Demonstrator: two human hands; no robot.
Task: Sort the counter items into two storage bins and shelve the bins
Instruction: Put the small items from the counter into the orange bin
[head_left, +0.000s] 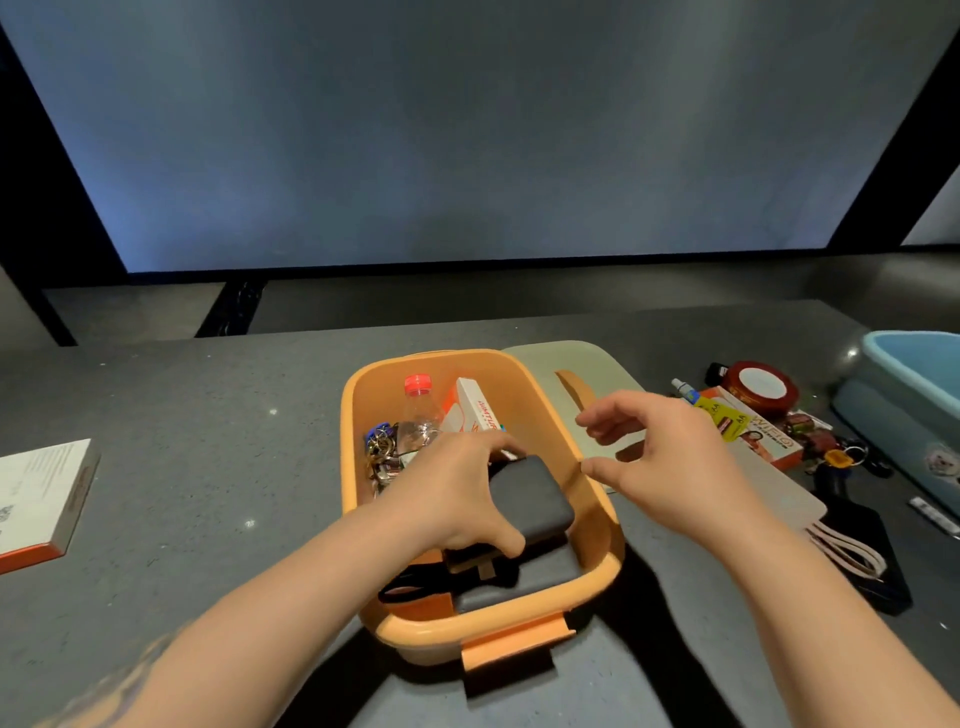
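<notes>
You stand at a dark grey speckled counter (208, 467) before a large pale panel. The orange bin (597, 551) sits centred on it, holding a bottle, keys and a white box. Inside the bin, your left hand (452, 499) grips a black pouch (530, 501), thumb and fingers wrapped around its edges. Your right hand (660, 457) hovers just right of the bin, fingers loosely spread, holding nothing.

Orange box (763, 441) reads "WIFI"; yellow battery card (719, 414) perhaps "AA".
</notes>
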